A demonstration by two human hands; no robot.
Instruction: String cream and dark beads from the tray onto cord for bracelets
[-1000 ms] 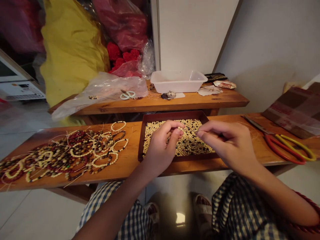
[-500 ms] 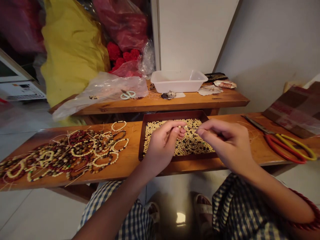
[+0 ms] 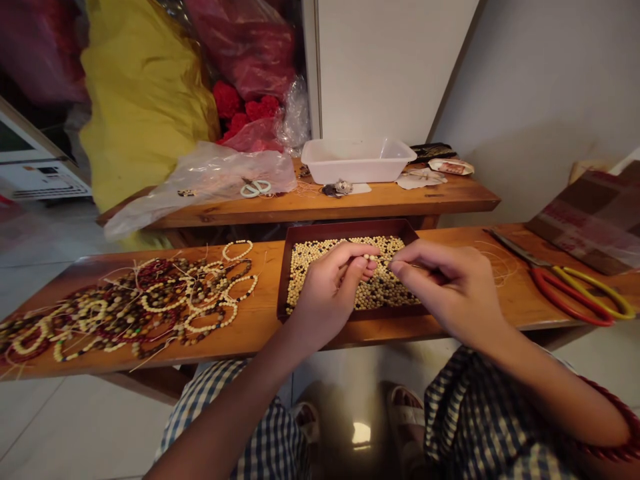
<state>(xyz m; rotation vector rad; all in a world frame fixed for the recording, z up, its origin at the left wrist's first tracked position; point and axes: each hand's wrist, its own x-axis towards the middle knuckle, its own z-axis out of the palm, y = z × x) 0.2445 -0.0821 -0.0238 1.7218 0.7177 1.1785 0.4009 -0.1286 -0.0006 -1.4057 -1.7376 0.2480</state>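
Above a dark red tray (image 3: pixel 345 231) of loose cream and dark beads (image 3: pixel 385 290), my two hands face each other. My left hand (image 3: pixel 334 280) pinches a few small cream beads (image 3: pixel 370 257) at its fingertips. A thin strand, needle or thread, runs from these beads to my right hand (image 3: pixel 445 277), whose thumb and forefinger are closed on it. Left of the tray lies a tangled pile of beaded bracelets (image 3: pixel 165 300) with loose thread ends.
Large scissors (image 3: pixel 575 283) with red and yellow handles lie at the right of the bench (image 3: pixel 260 320). Behind, a second bench (image 3: pixel 280 210) holds a white plastic basin (image 3: pixel 357 163), small scissors (image 3: pixel 256 189) and a clear bag (image 3: pixel 220 173). A taped cardboard box (image 3: pixel 590 220) stands far right.
The cream beads between my hands show more clearly, sitting slightly further right of my left fingertips. My right hand has shifted slightly left. Both hands keep their pinch.
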